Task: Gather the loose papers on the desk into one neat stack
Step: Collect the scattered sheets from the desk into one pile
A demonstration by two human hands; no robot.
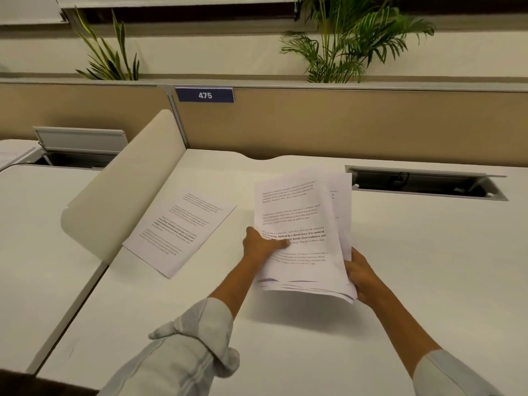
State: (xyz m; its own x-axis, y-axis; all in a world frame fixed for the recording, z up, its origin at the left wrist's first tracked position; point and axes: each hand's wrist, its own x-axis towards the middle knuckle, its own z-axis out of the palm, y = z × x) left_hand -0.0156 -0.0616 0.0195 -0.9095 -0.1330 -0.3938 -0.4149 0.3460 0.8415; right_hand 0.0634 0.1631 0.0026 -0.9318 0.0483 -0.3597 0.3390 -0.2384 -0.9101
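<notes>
I hold a bundle of printed white papers [303, 221] lifted off the white desk [414, 252], its sheets fanned unevenly at the top and bottom edges. My left hand [261, 247] grips the bundle's left edge, thumb on the top sheet. My right hand [361, 274] holds the lower right corner from beneath. A separate small pile of printed sheets [180, 230] lies flat on the desk to the left, angled, close to the curved divider.
A cream curved divider [128, 181] separates this desk from the neighbouring desk [37, 224] on the left. An open cable hatch [425, 182] sits at the back right. A tan partition [343, 124] with a "475" sign [204, 95] and plants stands behind.
</notes>
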